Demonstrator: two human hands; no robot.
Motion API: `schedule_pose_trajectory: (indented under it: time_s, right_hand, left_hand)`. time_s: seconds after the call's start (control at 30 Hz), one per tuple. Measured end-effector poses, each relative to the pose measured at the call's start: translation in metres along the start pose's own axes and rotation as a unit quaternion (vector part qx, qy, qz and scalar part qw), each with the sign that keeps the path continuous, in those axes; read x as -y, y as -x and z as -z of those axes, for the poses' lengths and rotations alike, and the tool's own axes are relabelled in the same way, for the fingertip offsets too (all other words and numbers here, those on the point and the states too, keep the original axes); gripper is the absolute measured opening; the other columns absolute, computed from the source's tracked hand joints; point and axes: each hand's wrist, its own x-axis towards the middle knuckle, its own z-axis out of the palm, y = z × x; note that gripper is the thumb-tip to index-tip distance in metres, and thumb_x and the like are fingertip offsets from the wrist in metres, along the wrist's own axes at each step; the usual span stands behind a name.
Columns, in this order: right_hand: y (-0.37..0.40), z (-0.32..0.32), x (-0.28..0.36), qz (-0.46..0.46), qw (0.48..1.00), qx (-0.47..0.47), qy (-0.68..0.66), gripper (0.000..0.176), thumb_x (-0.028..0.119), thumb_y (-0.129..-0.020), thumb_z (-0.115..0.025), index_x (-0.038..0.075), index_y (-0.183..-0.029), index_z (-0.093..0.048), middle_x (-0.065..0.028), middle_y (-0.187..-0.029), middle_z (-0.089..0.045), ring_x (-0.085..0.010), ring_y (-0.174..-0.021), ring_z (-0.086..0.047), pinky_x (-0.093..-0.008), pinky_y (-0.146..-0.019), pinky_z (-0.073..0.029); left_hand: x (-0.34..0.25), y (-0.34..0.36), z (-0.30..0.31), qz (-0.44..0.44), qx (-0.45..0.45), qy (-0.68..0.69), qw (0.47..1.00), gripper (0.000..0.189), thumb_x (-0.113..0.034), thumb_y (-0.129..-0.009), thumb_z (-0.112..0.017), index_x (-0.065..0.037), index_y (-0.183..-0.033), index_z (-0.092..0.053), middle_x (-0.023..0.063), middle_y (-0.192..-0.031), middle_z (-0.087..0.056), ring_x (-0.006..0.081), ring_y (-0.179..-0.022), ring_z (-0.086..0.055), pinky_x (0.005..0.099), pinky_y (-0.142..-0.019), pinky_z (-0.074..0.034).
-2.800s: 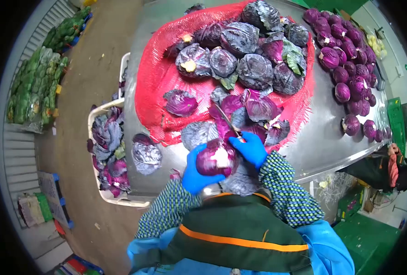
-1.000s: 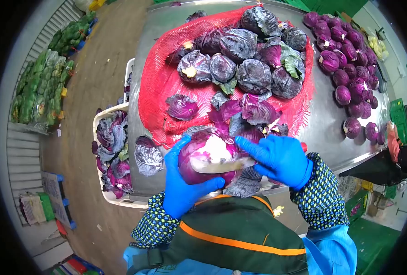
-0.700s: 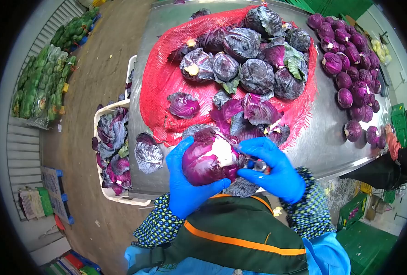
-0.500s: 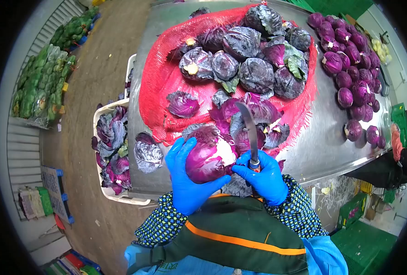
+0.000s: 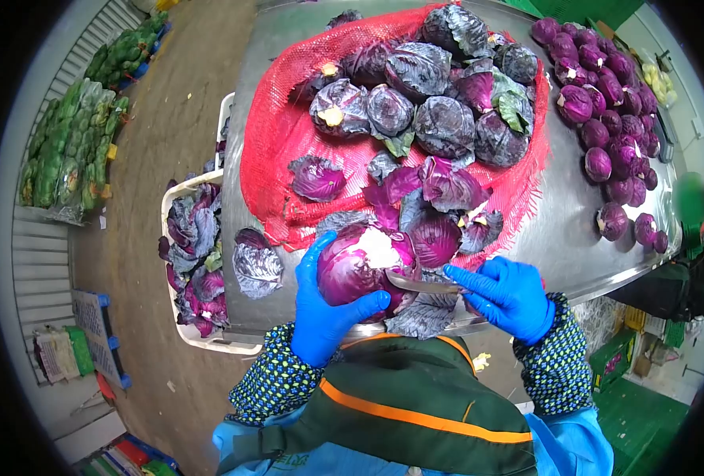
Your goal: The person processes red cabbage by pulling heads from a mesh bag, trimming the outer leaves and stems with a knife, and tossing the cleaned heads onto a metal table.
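My left hand (image 5: 327, 305), in a blue glove, holds a purple cabbage (image 5: 352, 278) from its left and lower sides. White cut surface shows on top of the cabbage. My right hand (image 5: 510, 297), also gloved in blue, grips a knife (image 5: 425, 285), whose curved blade points left and touches the cabbage's right side. Loose outer leaves (image 5: 423, 316) lie beneath the blade. Behind the cabbage, a red mesh bag (image 5: 277, 143) is spread out with several dark, untrimmed cabbages (image 5: 445, 127) and torn leaves on it.
Many trimmed cabbages (image 5: 598, 164) are piled on the right of the metal table (image 5: 526, 270). A white crate (image 5: 171, 208) of leaves stands at the left. Single leaves (image 5: 255, 266) lie near the table's left edge. Green produce bags (image 5: 70, 147) lie farther left.
My right hand has moved right, and the knife has swung from upright to nearly level against the cabbage. The cabbage has turned, so its white cut area now faces up.
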Motion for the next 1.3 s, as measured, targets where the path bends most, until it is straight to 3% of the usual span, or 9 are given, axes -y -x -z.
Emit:
schedule_pose_trajectory:
  time_s: [0.13,0.27,0.33,0.47,0.57,0.77,0.93,1.07,1.3]
  right_hand:
    - [-0.002,-0.007,-0.001,-0.021,0.995,-0.028,0.095,0.050,0.019,-0.073,-0.064,0.021,-0.122,-0.055,-0.0054,-0.070,-0.049,-0.0218,-0.059,-0.052,-0.0347,-0.049,-0.044]
    - [0.006,-0.109,0.002,-0.140,0.948,-0.175,-0.224,0.039,0.020,-0.089,-0.052,0.014,-0.127,-0.048,-0.0090,-0.075,-0.054,-0.0170,-0.059,-0.051,-0.0311,-0.049,-0.043]
    - [-0.004,-0.123,-0.007,-0.463,0.602,-0.165,-0.630,0.033,0.026,-0.094,-0.047,0.008,-0.121,-0.052,-0.0053,-0.073,-0.056,-0.0112,-0.061,-0.050,-0.0257,-0.051,-0.041]
    - [-0.011,-0.119,-0.039,-0.343,0.791,-0.100,-0.497,0.041,0.021,-0.089,-0.056,0.002,-0.124,-0.047,-0.0072,-0.096,-0.059,-0.0136,-0.089,-0.054,-0.0252,-0.081,-0.044]
    - [-0.030,-0.131,-0.010,-0.274,0.773,-0.070,-0.568,0.060,0.020,-0.075,-0.073,0.000,-0.125,-0.045,-0.0111,-0.116,-0.053,-0.0191,-0.108,-0.048,-0.0318,-0.095,-0.037]
    - [-0.042,-0.093,0.016,-0.195,0.875,-0.090,-0.433,0.021,0.014,-0.081,-0.067,0.004,-0.099,-0.063,-0.0053,-0.090,-0.060,-0.0129,-0.083,-0.056,-0.0279,-0.073,-0.045]
    - [-0.040,-0.048,0.048,0.030,0.819,0.098,-0.564,0.016,0.017,-0.085,-0.062,0.005,-0.096,-0.062,-0.0030,-0.079,-0.059,-0.0098,-0.076,-0.055,-0.0250,-0.067,-0.045]
    - [-0.045,-0.057,0.029,-0.348,0.664,-0.176,-0.638,0.031,0.017,-0.083,-0.064,0.007,-0.108,-0.050,-0.0028,-0.089,-0.055,-0.0066,-0.070,-0.052,-0.0214,-0.051,-0.042]
    - [-0.053,-0.043,0.035,-0.358,0.647,-0.138,-0.659,0.018,0.014,-0.081,-0.066,0.008,-0.093,-0.055,-0.0005,-0.072,-0.056,-0.0067,-0.054,-0.052,-0.0206,-0.044,-0.042]
  left_hand:
    - [0.005,0.003,0.001,0.007,0.011,-0.049,0.999,0.091,-0.014,-0.059,-0.082,-0.004,-0.133,-0.028,0.0128,-0.124,-0.043,0.0229,-0.114,-0.045,0.0361,-0.096,-0.040]
    - [0.051,-0.020,-0.006,0.053,-0.038,0.022,0.998,0.092,-0.024,-0.057,-0.085,-0.002,-0.129,-0.033,0.0162,-0.123,-0.037,0.0261,-0.112,-0.046,0.0372,-0.095,-0.042]
    - [0.078,-0.029,-0.009,0.075,-0.087,-0.051,0.992,0.091,-0.018,-0.058,-0.084,-0.001,-0.130,-0.032,0.0140,-0.121,-0.045,0.0226,-0.111,-0.047,0.0354,-0.093,-0.043]
    - [0.100,-0.022,-0.011,0.102,-0.068,-0.078,0.989,0.092,-0.022,-0.055,-0.086,-0.001,-0.128,-0.033,0.0151,-0.124,-0.039,0.0233,-0.112,-0.046,0.0354,-0.093,-0.043]
    - [0.110,-0.013,-0.013,0.041,-0.068,-0.103,0.992,0.093,-0.021,-0.055,-0.086,-0.001,-0.128,-0.032,0.0148,-0.124,-0.037,0.0245,-0.112,-0.047,0.0360,-0.094,-0.044]
    - [0.068,-0.008,0.007,-0.193,-0.039,-0.285,0.938,0.097,-0.029,-0.051,-0.086,-0.006,-0.129,-0.034,0.0196,-0.128,-0.030,0.0352,-0.121,-0.031,0.0449,-0.102,-0.028]
    - [0.069,-0.014,0.004,-0.240,-0.101,-0.241,0.935,0.096,-0.029,-0.052,-0.086,-0.005,-0.128,-0.033,0.0187,-0.127,-0.031,0.0343,-0.122,-0.031,0.0442,-0.102,-0.029]
    - [0.051,-0.011,-0.002,-0.166,-0.129,-0.128,0.969,0.100,-0.029,-0.051,-0.087,-0.004,-0.128,-0.029,0.0161,-0.126,-0.031,0.0339,-0.124,-0.029,0.0450,-0.103,-0.027]
    - [0.035,-0.005,0.003,-0.281,-0.116,-0.188,0.934,0.100,-0.026,-0.050,-0.088,-0.005,-0.127,-0.028,0.0178,-0.133,-0.027,0.0334,-0.126,-0.028,0.0466,-0.104,-0.025]
